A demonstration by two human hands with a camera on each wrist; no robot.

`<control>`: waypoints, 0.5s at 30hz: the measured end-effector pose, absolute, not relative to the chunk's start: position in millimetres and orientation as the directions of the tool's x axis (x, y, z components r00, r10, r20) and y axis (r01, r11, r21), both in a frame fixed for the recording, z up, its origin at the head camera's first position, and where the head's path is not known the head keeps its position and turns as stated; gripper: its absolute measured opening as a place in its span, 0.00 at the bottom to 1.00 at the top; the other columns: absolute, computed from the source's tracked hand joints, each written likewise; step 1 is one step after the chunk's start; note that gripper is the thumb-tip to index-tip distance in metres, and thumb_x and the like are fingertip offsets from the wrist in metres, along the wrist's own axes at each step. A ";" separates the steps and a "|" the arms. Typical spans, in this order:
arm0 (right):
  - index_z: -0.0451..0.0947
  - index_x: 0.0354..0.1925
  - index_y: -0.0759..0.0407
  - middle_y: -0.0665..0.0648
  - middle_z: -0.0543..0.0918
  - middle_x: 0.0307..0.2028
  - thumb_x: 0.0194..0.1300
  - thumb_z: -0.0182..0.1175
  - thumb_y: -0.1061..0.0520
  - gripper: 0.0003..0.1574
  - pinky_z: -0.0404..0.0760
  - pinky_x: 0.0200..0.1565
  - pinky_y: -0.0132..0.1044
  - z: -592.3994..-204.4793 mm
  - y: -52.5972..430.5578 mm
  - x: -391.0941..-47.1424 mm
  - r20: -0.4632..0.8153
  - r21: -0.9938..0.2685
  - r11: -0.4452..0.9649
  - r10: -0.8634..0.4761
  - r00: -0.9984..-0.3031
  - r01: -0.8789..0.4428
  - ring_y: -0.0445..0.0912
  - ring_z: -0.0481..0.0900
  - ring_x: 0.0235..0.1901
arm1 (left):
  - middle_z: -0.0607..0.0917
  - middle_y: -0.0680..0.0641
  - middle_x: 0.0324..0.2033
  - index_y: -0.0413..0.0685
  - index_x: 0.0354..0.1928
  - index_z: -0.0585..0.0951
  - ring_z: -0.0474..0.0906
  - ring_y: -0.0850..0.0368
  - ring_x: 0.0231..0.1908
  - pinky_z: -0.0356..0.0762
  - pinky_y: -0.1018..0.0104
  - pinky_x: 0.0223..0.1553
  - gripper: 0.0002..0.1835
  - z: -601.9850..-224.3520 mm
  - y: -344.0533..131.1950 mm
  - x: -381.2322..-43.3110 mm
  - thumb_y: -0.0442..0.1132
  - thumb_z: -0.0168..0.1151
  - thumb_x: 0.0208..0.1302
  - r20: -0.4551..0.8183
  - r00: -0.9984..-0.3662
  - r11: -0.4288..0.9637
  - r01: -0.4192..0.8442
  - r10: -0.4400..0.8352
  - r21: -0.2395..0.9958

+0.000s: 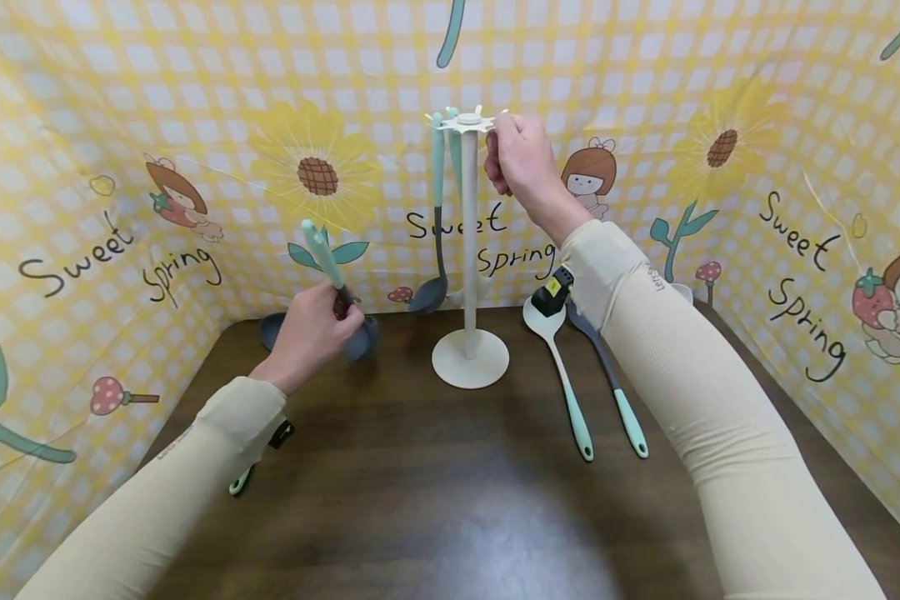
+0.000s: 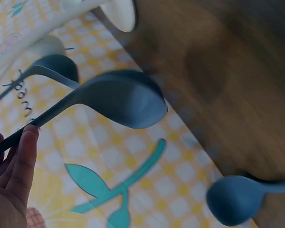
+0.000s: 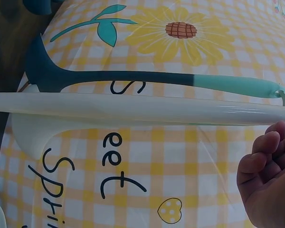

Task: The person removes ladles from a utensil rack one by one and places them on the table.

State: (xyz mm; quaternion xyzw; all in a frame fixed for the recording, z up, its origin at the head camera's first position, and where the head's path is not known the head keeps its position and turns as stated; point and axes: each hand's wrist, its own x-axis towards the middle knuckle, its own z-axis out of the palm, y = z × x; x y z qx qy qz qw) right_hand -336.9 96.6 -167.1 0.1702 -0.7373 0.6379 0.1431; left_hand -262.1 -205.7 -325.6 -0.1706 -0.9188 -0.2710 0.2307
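In the head view, my left hand point(image 1: 311, 329) holds a dark grey ladle point(image 2: 123, 99) by its shaft, its mint handle tilted upward and its bowl low over the table. My right hand point(image 1: 525, 162) grips the right edge of the hooked top of a white utensil rack point(image 1: 470, 250), its fingers curled. From the rack's left side hangs another dark ladle point(image 3: 128, 76) with a mint handle. Behind the pole hangs a white-headed utensil point(image 3: 31, 133), partly hidden.
On the brown table point(image 1: 420, 500), a white spoon point(image 1: 579, 425) and a dark utensil point(image 1: 615, 383) lie to the right. Another dark ladle point(image 2: 235, 199) lies at left, partly behind my left arm. A white item point(image 1: 681, 292) shows beyond my right sleeve. Checkered cloth point(image 1: 375, 83) surrounds the table.
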 end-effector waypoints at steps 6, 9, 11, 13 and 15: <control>0.67 0.20 0.59 0.54 0.71 0.12 0.77 0.37 0.55 0.27 0.64 0.15 0.34 -164.3 93.3 -336.6 0.439 -0.886 0.120 -0.088 -0.894 -0.447 0.45 0.65 0.10 | 0.82 0.48 0.27 0.46 0.38 0.78 0.73 0.52 0.26 0.71 0.57 0.31 0.04 -337.1 -230.2 -265.6 0.33 0.55 0.64 0.466 -0.855 0.825 0.423 0.227 0.374; 0.66 0.20 0.59 0.54 0.70 0.12 0.77 0.36 0.55 0.27 0.64 0.15 0.33 -166.4 94.1 -334.7 0.434 -0.888 0.124 -0.086 -0.897 -0.442 0.45 0.64 0.10 | 0.79 0.48 0.24 0.47 0.34 0.77 0.71 0.53 0.24 0.70 0.58 0.31 0.03 -346.8 -239.3 -268.8 0.32 0.56 0.65 0.440 -0.850 0.842 0.445 0.290 0.304; 0.66 0.21 0.59 0.54 0.70 0.12 0.77 0.36 0.55 0.26 0.64 0.15 0.33 -167.8 95.0 -333.7 0.431 -0.890 0.126 -0.081 -0.899 -0.438 0.45 0.63 0.10 | 0.76 0.49 0.22 0.48 0.29 0.74 0.69 0.55 0.24 0.69 0.58 0.31 0.07 -353.8 -244.1 -271.7 0.32 0.57 0.65 0.427 -0.840 0.850 0.465 0.335 0.247; 0.66 0.21 0.59 0.53 0.70 0.12 0.77 0.35 0.55 0.26 0.64 0.15 0.33 -168.7 95.4 -333.6 0.441 -0.885 0.126 -0.078 -0.894 -0.448 0.44 0.63 0.10 | 0.71 0.50 0.21 0.49 0.27 0.70 0.66 0.55 0.24 0.67 0.59 0.31 0.10 -359.3 -248.2 -273.9 0.32 0.56 0.65 0.421 -0.822 0.850 0.492 0.383 0.187; 0.66 0.21 0.59 0.53 0.70 0.12 0.77 0.36 0.55 0.26 0.64 0.15 0.33 -168.9 94.8 -334.0 0.447 -0.883 0.121 -0.075 -0.891 -0.454 0.44 0.63 0.10 | 0.68 0.50 0.21 0.48 0.26 0.67 0.63 0.55 0.24 0.65 0.60 0.31 0.11 -363.7 -252.1 -275.1 0.31 0.55 0.65 0.424 -0.795 0.839 0.529 0.434 0.132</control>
